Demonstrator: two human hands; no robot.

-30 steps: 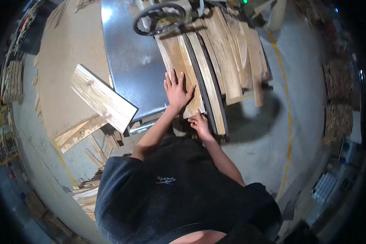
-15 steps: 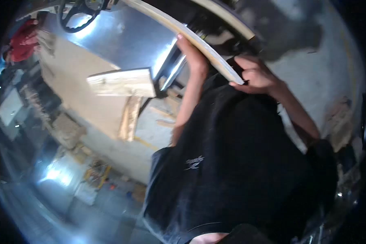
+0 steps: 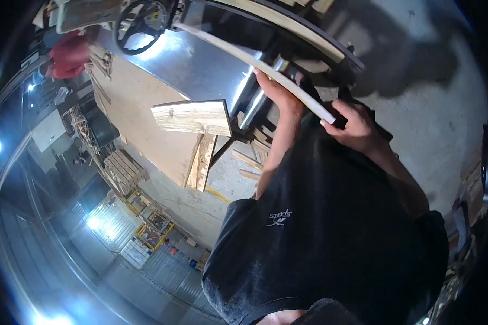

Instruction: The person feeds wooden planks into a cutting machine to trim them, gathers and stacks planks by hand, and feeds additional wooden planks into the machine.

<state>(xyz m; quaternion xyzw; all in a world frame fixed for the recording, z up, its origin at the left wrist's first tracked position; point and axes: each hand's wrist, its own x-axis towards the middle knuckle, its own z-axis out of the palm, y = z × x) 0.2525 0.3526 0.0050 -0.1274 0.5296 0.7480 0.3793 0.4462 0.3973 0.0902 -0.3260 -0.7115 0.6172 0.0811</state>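
A long, narrow, light wooden board [image 3: 238, 52] slants from near a black steering-wheel-like handwheel [image 3: 141, 27] down towards my body. My left hand [image 3: 281, 96] holds its side partway along, with the thumb along the board and the other fingers mostly hidden. At the near end, my right hand [image 3: 358, 125] grips the board between thumb and curled fingers. Beyond my left hand lies a shiny metal machine table [image 3: 192, 67] with a metal roller [image 3: 253, 110] at its edge. Left of my left forearm, a short wide plank [image 3: 194, 117] rests across another wooden piece [image 3: 201, 162].
A large tan panel [image 3: 141, 108] adjoins the metal table. Behind the board runs another long wooden strip [image 3: 293, 27] on a dark frame. Wood offcuts [image 3: 249, 162] lie on the floor, and a wood stack [image 3: 126, 169] is farther left. A person in red [image 3: 70, 54] is at upper left.
The view has shifted, so the board, hands and machine now appear farther right and slightly lower. Both hands keep their hold on the board. The picture is sharper.
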